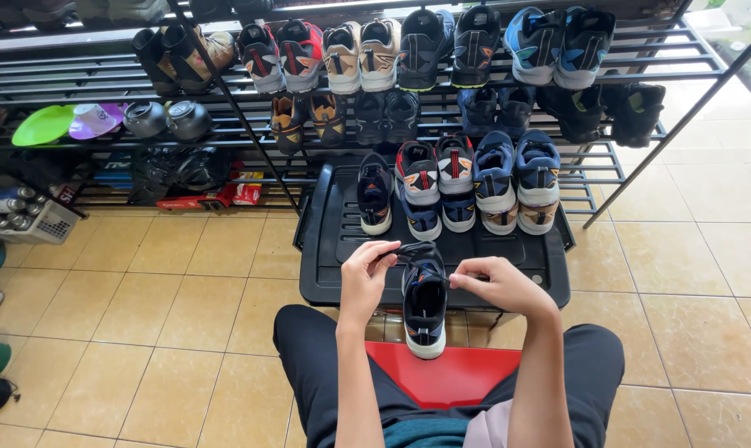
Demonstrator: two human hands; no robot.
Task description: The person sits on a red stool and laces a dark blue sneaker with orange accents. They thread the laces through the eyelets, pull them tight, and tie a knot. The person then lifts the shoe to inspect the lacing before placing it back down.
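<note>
Pinching the laces of a dark sneaker (425,303), the left hand (364,278) and right hand (497,284) each close fingers on a lace end at its tongue. The sneaker stands heel toward the person, between black-trousered knees, above a red stool (454,373). Behind it, a black plastic tray (330,249) holds more sneakers before a metal shoe rack (641,50)

A dark cloth-mesh sports shoe (425,303) is lying over a matt black plastic tray (334,249); glossy beige floor tiles (143,315) are shining.

held shoe (425,303): black, white sole | stool (454,373): red | tray (330,241): black | floor (143,315): tan tiles (glossy)
</note>
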